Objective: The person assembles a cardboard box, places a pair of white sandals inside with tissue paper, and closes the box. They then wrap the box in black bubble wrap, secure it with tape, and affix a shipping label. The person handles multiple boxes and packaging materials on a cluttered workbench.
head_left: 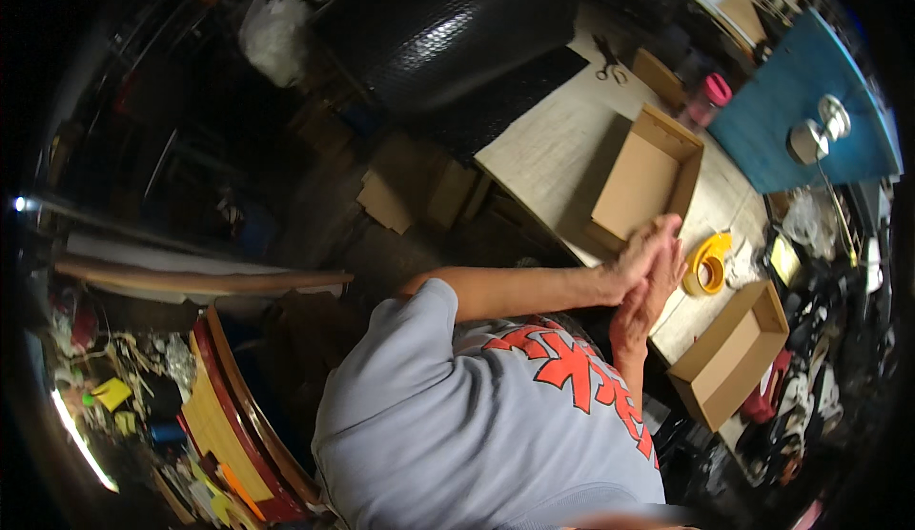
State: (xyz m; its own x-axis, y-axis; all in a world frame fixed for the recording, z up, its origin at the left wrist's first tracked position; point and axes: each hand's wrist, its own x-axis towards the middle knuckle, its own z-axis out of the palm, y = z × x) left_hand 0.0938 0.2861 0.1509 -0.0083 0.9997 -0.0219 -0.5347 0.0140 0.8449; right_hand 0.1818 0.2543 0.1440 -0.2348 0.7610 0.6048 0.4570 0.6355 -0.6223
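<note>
My left hand [648, 244] and my right hand [656, 303] lie flat against each other, fingers stretched, at the near corner of an open brown cardboard box [640, 182] on a pale wooden table [548, 149]. The left fingertips rest on that box's near wall. Nothing shows between the palms. A yellow tape roll [707, 263] lies just right of my hands. A second open cardboard box [732, 356] sits at the table's edge, lower right. My grey shirt with red print fills the lower middle.
Scissors [610, 61] and a pink-lidded bottle [711, 97] lie at the table's far end. A blue board [791, 91] carries a metal fitting [818, 134]. A large black textured object [448, 30] stands beyond the table. Flat cardboard pieces [410, 192] lie on the floor.
</note>
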